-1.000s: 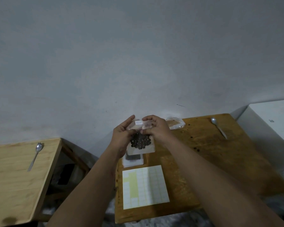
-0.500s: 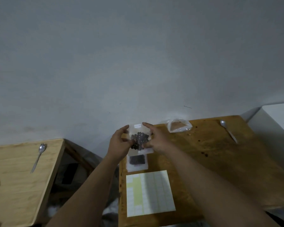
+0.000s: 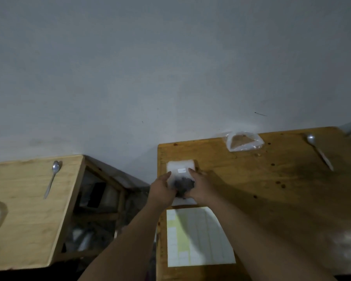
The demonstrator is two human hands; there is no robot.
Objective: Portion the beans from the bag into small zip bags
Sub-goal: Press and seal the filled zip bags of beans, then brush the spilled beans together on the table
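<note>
A small clear zip bag (image 3: 181, 173) with dark beans in its lower half and a white label near its top lies on the dark wooden table (image 3: 272, 199), near the left edge. My left hand (image 3: 163, 189) grips its left side and my right hand (image 3: 199, 188) grips its right side. Under it lies another flat white bag, mostly hidden. A larger clear bag (image 3: 244, 141) with brown contents rests at the table's back edge.
A sheet of white and yellow labels (image 3: 199, 238) lies near the front of the table. One spoon (image 3: 318, 150) lies at the back right. A lighter wooden table (image 3: 28, 220) at the left carries a second spoon (image 3: 52, 177). A gap separates the tables.
Both hands have lowered the small bag of beans from in front of the wall down onto the table. The view has shifted left.
</note>
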